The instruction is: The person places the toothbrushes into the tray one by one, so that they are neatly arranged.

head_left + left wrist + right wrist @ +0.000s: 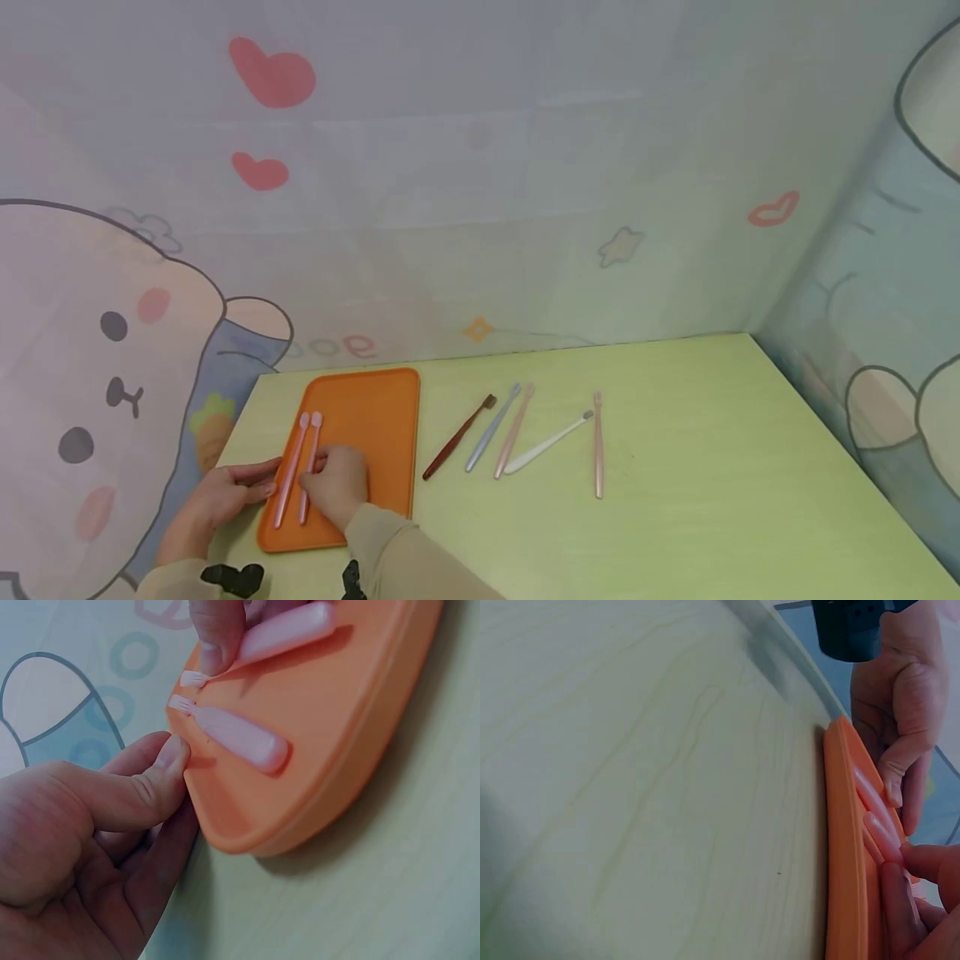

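1. An orange tray (375, 408) lies at the table's (675, 500) near-left corner, long side running away from the person.
2. Two pink toothbrushes lie side by side along the tray's left edge, heads toward the far end: the left brush (288, 471) and the right brush (309, 467).
3. The left hand (213, 500) sits at the tray's left rim, thumb tip pressed against the rim and fingers loosely curled beside it. It holds the rim rather than any brush.
4. The right hand (341, 483) rests on the tray, fingertips on the right brush's handle; the left wrist view shows a fingertip pressing down on that brush. Whether the fingers pinch it cannot be told.
5. Right of the tray, on the bare table, five more toothbrushes lie apart from it: a dark red one (457, 437), a blue one (491, 429), a pink one (513, 432), a white one (547, 444) and another pink one (597, 446).
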### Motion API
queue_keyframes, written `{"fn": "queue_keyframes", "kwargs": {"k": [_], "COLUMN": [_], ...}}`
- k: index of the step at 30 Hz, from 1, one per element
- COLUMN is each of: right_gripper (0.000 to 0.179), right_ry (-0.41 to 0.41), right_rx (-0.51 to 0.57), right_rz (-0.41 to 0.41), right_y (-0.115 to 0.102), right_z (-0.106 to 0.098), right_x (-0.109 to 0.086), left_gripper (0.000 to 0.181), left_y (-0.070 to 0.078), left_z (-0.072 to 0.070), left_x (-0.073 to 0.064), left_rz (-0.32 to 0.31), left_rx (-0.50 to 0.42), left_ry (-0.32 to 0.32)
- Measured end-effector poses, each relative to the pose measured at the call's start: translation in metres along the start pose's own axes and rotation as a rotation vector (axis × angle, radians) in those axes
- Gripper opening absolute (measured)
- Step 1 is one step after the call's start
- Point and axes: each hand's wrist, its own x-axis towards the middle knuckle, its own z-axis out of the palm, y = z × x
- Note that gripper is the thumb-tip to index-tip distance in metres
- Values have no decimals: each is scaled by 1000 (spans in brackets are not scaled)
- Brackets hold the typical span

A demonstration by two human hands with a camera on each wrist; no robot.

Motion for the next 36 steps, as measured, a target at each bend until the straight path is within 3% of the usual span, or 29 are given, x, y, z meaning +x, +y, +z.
{"fn": "queue_keyframes", "kwargs": {"k": [7,11,16,23,30,36], "right_gripper": [14,16,16,13,17,19], "right_ry": [14,9,-7,-26,-38,-53], "right_rx": [-61,-100,-150,-131,-108,-107], "right_rz": [-10,-18,-9,-9,-31,-28], "right_y": [5,6,7,13,15,13], "right_z": [11,10,8,7,7,6], "right_x": [4,6,7,9,9,9], "left_gripper": [54,55,55,54,53,54], "left_y": [-1,1,1,1,0,1], "left_z": [-1,-4,-5,-1,-1,-2], "left_x": [1,1,1,-1,-2,-2], "left_rz": [-8,-10,-6,-11,4,4], "left_rx": [18,89,84,35,113,97], "left_ry": [8,20,11,4,14,6]}}
